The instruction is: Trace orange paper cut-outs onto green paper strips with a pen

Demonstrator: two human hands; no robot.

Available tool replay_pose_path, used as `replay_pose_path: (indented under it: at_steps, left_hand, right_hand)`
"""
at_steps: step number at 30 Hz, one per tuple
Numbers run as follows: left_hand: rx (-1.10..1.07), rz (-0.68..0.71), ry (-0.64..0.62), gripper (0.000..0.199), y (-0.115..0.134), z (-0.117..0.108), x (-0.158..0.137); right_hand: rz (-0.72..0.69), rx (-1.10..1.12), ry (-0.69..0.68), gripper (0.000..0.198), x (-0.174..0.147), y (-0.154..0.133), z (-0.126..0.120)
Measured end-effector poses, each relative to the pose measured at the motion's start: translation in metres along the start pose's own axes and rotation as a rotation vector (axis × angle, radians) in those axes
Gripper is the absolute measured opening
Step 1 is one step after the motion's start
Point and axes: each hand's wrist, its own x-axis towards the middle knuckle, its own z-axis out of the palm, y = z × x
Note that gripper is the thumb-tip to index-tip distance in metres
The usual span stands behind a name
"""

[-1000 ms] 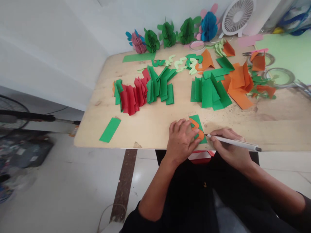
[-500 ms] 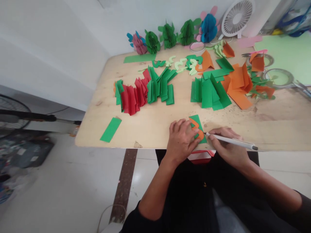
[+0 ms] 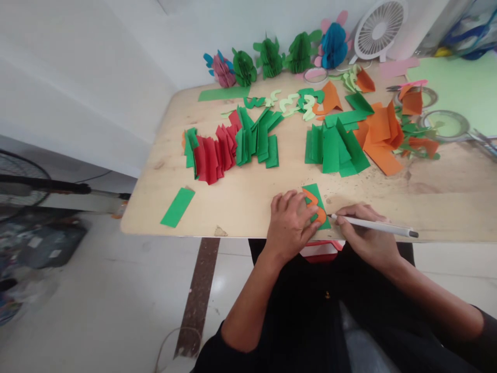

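Observation:
A curvy orange paper cutout (image 3: 320, 214) lies on a small green paper strip (image 3: 311, 189) at the table's front edge. My left hand (image 3: 289, 220) holds both down, its fingers bent and pressing on the cutout, which they partly cover. From the right, my right hand (image 3: 367, 235) grips a slim white pen (image 3: 378, 225) with a dark end. Its dark tip touches or nearly touches the strip beside the cutout's right edge; which one, I cannot tell.
A single green strip (image 3: 177, 207) lies at the left. Behind are folded red papers (image 3: 209, 158), folded green papers (image 3: 339, 147) and orange papers (image 3: 382, 129). Curvy cutouts (image 3: 289, 103), tape rolls (image 3: 446, 124), honeycomb paper figures (image 3: 269, 57) and a white fan (image 3: 379, 30) stand or lie farther back.
The pen has tilted a little, its back end shifting right and slightly lower in my right hand. My left hand and the papers keep their places.

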Motion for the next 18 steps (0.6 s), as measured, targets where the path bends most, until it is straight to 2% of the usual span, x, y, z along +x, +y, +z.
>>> replay_pose_path:
  at_steps: [18]
  left_hand:
    - [-0.001,-0.002,0.006,0.028,0.0003,-0.0001,0.0001]
  right_hand:
    - [-0.027,-0.024,-0.003,0.010,0.0019,-0.0004,0.0001]
